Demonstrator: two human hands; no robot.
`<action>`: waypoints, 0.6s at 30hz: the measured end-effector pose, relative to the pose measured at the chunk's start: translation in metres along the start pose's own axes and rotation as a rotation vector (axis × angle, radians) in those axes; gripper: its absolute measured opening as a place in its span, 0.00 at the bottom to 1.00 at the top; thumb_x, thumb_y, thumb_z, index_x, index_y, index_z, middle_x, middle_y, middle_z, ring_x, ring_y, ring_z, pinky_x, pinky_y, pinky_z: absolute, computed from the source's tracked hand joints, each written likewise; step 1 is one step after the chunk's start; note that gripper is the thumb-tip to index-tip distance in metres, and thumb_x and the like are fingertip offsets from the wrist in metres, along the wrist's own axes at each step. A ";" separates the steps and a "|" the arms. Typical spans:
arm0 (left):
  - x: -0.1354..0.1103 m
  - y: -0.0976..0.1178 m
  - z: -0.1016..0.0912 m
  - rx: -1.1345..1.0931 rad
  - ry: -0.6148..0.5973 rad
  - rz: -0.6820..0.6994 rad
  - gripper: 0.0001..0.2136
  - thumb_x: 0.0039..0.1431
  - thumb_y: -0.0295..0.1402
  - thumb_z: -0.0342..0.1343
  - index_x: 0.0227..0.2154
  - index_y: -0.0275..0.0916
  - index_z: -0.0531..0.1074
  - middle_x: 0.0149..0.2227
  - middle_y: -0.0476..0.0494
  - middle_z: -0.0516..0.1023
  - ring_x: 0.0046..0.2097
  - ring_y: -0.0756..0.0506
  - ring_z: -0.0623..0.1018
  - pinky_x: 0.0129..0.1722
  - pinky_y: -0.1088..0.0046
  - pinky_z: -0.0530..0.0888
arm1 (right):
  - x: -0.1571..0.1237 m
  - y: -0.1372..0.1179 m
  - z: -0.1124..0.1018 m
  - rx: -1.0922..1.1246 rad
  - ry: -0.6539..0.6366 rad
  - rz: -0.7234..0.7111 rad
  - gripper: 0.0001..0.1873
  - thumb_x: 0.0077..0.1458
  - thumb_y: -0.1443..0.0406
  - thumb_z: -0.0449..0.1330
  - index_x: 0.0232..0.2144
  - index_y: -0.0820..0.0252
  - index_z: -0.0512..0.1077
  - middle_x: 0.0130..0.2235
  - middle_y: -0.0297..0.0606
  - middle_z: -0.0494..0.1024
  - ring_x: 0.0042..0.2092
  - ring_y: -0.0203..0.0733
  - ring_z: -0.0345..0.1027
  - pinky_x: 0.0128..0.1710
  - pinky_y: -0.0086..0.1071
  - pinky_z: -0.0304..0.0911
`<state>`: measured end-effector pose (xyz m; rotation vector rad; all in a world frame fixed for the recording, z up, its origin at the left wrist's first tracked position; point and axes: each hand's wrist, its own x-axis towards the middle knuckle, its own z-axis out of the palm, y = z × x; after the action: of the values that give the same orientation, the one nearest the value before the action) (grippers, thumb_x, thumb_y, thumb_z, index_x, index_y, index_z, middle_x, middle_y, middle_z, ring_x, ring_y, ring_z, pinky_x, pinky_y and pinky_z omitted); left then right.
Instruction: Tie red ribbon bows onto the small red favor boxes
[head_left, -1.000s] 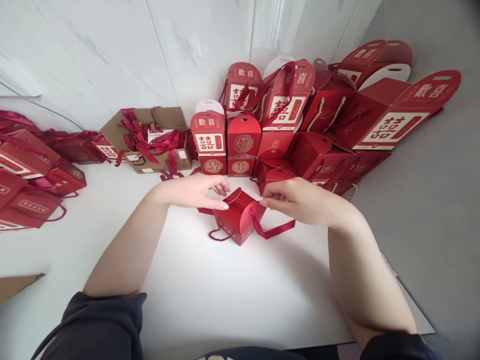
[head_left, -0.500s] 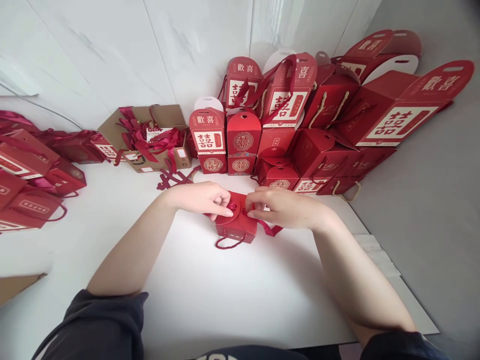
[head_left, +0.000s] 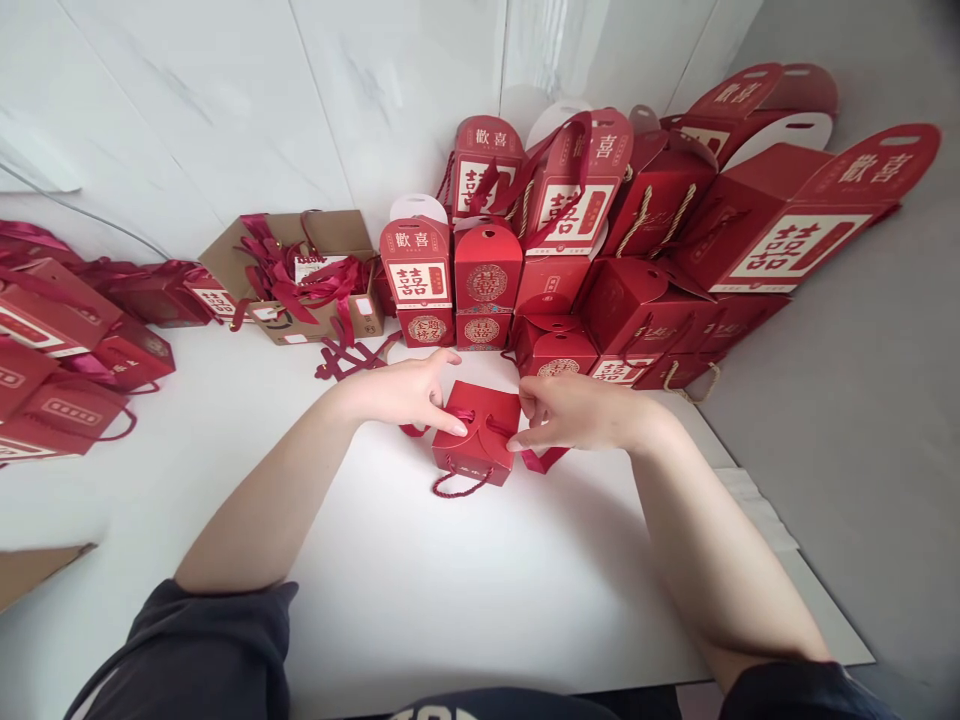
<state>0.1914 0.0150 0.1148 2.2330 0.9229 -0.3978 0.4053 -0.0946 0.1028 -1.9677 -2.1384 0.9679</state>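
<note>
A small red gift box [head_left: 487,402] stands on the white table, its top flaps folded over each other. Dark red ribbon [head_left: 545,459] runs through holes in the flaps, its ends hanging out at both sides. A twisted cord handle [head_left: 459,493] droops from the front face. My left hand [head_left: 405,390] is open at the box's left, thumb stretched over the top flap near the ribbon. At the right edge is my right hand [head_left: 581,412], thumb and index finger apart, thumb tip by the flap's corner; its other fingers are curled and partly hidden.
Stacked red gift boxes [head_left: 551,285] line the wall behind and to the right. More boxes [head_left: 75,410] are piled at the left. An open cardboard box [head_left: 296,325] holds red ribbons, with loose ribbon pieces [head_left: 349,360] beside it. A cardboard edge [head_left: 41,570] shows at lower left.
Both hands have loosened and drawn apart from the box's top, fingers spreading. More of the flaps and ribbon shows now. The box has barely moved.
</note>
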 end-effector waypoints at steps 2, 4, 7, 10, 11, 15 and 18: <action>0.000 0.000 -0.002 -0.021 -0.027 0.034 0.43 0.45 0.53 0.61 0.62 0.46 0.50 0.29 0.53 0.73 0.28 0.47 0.72 0.28 0.74 0.64 | 0.003 0.002 -0.001 0.097 -0.055 -0.022 0.17 0.46 0.54 0.65 0.27 0.56 0.64 0.27 0.35 0.73 0.28 0.38 0.64 0.23 0.30 0.52; -0.003 0.000 -0.005 -0.057 -0.030 0.084 0.36 0.48 0.51 0.60 0.60 0.47 0.56 0.28 0.54 0.71 0.27 0.49 0.71 0.27 0.74 0.64 | 0.005 0.003 -0.002 0.231 -0.115 -0.085 0.16 0.48 0.55 0.65 0.27 0.57 0.63 0.28 0.34 0.74 0.27 0.36 0.63 0.22 0.28 0.53; -0.010 -0.001 -0.011 -0.121 -0.010 0.134 0.26 0.55 0.48 0.55 0.56 0.46 0.64 0.29 0.52 0.73 0.29 0.49 0.72 0.30 0.75 0.66 | 0.009 0.004 -0.003 0.469 -0.189 -0.190 0.17 0.48 0.56 0.66 0.29 0.58 0.63 0.30 0.33 0.74 0.30 0.35 0.66 0.25 0.27 0.56; -0.013 -0.006 -0.017 -0.120 -0.013 0.157 0.23 0.57 0.44 0.54 0.54 0.45 0.66 0.30 0.50 0.75 0.31 0.49 0.73 0.32 0.74 0.66 | 0.012 0.006 -0.002 0.678 -0.233 -0.294 0.16 0.49 0.59 0.66 0.32 0.59 0.63 0.30 0.32 0.73 0.31 0.34 0.67 0.28 0.27 0.59; -0.014 -0.009 -0.019 -0.110 -0.028 0.154 0.23 0.56 0.44 0.55 0.55 0.45 0.65 0.30 0.50 0.75 0.31 0.49 0.73 0.32 0.74 0.67 | 0.013 0.008 -0.001 0.721 -0.235 -0.323 0.15 0.50 0.60 0.65 0.33 0.59 0.63 0.30 0.32 0.73 0.31 0.34 0.68 0.28 0.27 0.60; -0.014 -0.018 -0.026 -0.066 -0.102 0.135 0.26 0.55 0.43 0.56 0.58 0.46 0.62 0.29 0.50 0.75 0.30 0.49 0.73 0.30 0.75 0.66 | 0.016 0.014 0.001 0.720 -0.203 -0.312 0.13 0.53 0.61 0.63 0.36 0.58 0.63 0.31 0.32 0.71 0.31 0.35 0.68 0.28 0.28 0.62; -0.012 -0.020 -0.027 -0.035 -0.135 0.134 0.27 0.55 0.40 0.56 0.58 0.46 0.61 0.27 0.51 0.74 0.30 0.49 0.73 0.29 0.76 0.65 | 0.019 0.016 0.003 0.611 -0.183 -0.229 0.13 0.53 0.62 0.62 0.40 0.56 0.65 0.33 0.31 0.68 0.27 0.30 0.62 0.25 0.27 0.59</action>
<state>0.1694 0.0381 0.1302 2.1921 0.7005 -0.4606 0.4146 -0.0790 0.0862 -1.3594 -1.7834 1.5636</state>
